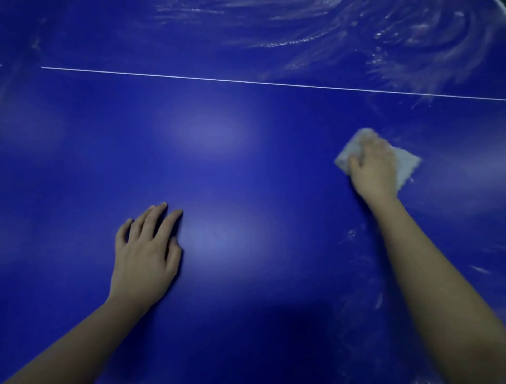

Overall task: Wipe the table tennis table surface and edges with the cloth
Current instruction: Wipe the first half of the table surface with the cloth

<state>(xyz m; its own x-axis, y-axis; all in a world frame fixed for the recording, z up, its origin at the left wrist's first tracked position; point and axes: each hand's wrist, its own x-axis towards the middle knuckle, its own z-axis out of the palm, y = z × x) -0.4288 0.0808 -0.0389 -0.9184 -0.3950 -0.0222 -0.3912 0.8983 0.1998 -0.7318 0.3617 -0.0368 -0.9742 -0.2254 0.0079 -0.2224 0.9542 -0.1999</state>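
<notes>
The blue table tennis table [219, 170] fills the whole view. A pale folded cloth [405, 167] lies flat on it at the right, and my right hand [373, 167] presses down on top of the cloth, covering its middle. My left hand [145, 252] rests flat on the bare surface at the lower left, fingers straight and slightly spread, holding nothing. Wet swirl marks [369, 35] streak the surface at the upper right and down the right side near my right forearm.
A thin white line [246, 81] crosses the table from left to right above both hands. A pale strip of table edge [501, 3] shows in the top right corner. Soft light reflections sit on the middle of the surface.
</notes>
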